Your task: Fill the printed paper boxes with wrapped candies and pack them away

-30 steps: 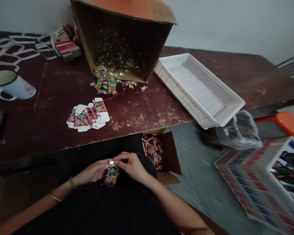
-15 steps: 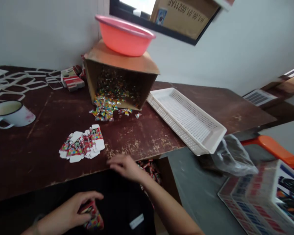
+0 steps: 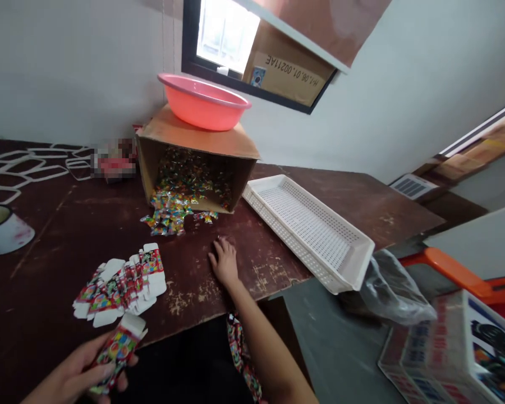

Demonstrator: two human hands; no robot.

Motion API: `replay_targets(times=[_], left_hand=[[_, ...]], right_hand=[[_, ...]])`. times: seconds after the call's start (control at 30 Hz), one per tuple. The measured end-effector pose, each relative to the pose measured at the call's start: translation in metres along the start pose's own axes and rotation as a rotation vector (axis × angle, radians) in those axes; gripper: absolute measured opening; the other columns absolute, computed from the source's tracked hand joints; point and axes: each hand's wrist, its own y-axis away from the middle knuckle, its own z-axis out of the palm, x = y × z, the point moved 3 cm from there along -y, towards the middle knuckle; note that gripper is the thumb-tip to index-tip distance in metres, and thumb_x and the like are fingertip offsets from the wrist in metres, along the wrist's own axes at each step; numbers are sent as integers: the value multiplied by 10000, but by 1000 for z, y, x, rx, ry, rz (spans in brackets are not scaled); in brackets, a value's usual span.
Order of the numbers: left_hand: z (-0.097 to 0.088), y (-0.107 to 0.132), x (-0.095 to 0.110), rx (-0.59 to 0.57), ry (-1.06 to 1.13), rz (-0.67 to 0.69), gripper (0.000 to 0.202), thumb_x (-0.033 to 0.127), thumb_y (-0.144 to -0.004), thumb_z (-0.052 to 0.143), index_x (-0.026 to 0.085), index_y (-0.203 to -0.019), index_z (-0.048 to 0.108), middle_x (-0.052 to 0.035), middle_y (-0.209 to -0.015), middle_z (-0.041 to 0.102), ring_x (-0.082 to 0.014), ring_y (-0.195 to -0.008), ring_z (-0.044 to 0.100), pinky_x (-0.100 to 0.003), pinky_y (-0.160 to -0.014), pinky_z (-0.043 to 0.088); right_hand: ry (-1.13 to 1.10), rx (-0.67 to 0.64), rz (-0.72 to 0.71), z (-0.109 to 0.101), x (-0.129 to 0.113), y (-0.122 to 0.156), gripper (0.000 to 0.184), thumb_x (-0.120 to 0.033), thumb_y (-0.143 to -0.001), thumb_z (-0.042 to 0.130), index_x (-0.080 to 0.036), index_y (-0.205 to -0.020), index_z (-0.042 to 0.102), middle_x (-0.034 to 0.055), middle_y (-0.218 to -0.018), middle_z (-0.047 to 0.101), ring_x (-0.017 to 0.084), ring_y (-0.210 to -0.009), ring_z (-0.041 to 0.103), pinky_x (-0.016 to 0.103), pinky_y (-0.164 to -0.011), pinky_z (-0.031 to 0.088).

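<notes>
My left hand [image 3: 73, 376] is closed round a small printed carton [image 3: 118, 348] with its white flap up, low at the table's front edge. My right hand [image 3: 224, 261] reaches out over the dark wooden table [image 3: 67, 224], fingers stretched flat, holding nothing, a short way from the wrapped candies [image 3: 170, 216] that spill out of a tipped cardboard box [image 3: 193, 168]. A fan of flat unfolded cartons [image 3: 122, 283] lies on the table just above my left hand.
A pink basin [image 3: 204, 104] sits on the tipped box. A white perforated tray [image 3: 311, 227] overhangs the table's right edge beside a plastic bag [image 3: 393, 292]. A white mug [image 3: 0, 227] stands far left. Filled cartons [image 3: 242, 359] lie in a box below the table. Printed boxes [image 3: 458, 348] sit lower right.
The view has tilted up. My right hand left the carton and went forward onto the table toward the candies. My left hand keeps the carton and has risen to the table edge.
</notes>
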Motion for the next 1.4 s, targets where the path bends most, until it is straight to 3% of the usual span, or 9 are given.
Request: replay_targets(times=[0.2,0.3,0.43,0.53,0.63,0.97,1.17,1.3,1.4], left_hand=[[77,-27,35,-174,69,155,265,269,-779,683,187,-1023,622,-72,-909,701,-235,-782,667,-348,-644,571],[102,-33,34,-253,63,179,255,203,-781,648,182,-1028,589,-48,-868,677,-192,-714,646,-299,-569,557],[118,-23,25,-281,12,181,255,243,-807,634,178,-1041,558,-56,-902,663,-191,-743,645,-268,-530,545],[120,-14,20,-263,-61,156,381,298,-801,670,193,-1138,527,-85,-1032,657,-211,-839,652,-285,-583,562],[122,-10,14,-273,-111,134,464,317,-790,691,197,-1197,503,-96,-1072,646,-221,-892,644,-314,-652,572],[128,-2,6,-338,-225,179,584,355,-801,649,190,-1320,437,-70,-962,624,-209,-822,599,-344,-645,554],[124,-8,1,-269,-189,182,472,389,-773,705,194,-1172,544,-17,-828,606,-200,-772,597,-295,-561,555],[121,-14,2,-177,-76,120,534,620,-864,465,134,-1014,626,-77,-817,659,-196,-696,618,-263,-490,524],[119,-19,3,-172,-96,55,585,622,-880,400,103,-966,656,-112,-816,682,-203,-682,621,-259,-477,509]], right_hand=[[70,-35,-89,-5,-35,144,717,-477,-849,593,-120,-1437,392,177,-1515,336,338,-1412,235,547,-1102,243],[-85,-52,-89,-14,-36,172,479,-286,-887,559,-164,-1348,514,165,-1407,490,304,-1302,401,505,-1036,363],[-497,13,2,-40,-33,176,273,-147,-917,459,-207,-1060,683,106,-1101,676,226,-1035,574,405,-928,467],[-864,28,196,-68,-45,173,237,-235,-907,529,-211,-1122,628,75,-1032,688,194,-934,632,358,-882,497],[-1128,-77,188,-94,-71,167,234,-288,-876,597,-211,-1096,616,53,-1026,685,172,-920,650,310,-863,505],[-802,43,-44,-116,-86,141,124,-221,-886,593,-215,-869,715,36,-870,683,163,-861,610,288,-812,477],[-727,-157,-183,-98,-99,159,200,-258,-919,549,-246,-1019,721,50,-908,715,195,-907,568,350,-865,461],[-1155,-93,226,-74,-85,172,260,-313,-879,583,-237,-1114,664,60,-1047,674,163,-850,600,309,-770,515],[-1593,-349,558,-45,-82,179,289,-343,-770,694,-186,-1011,666,20,-830,649,87,-583,543,214,-563,488]])
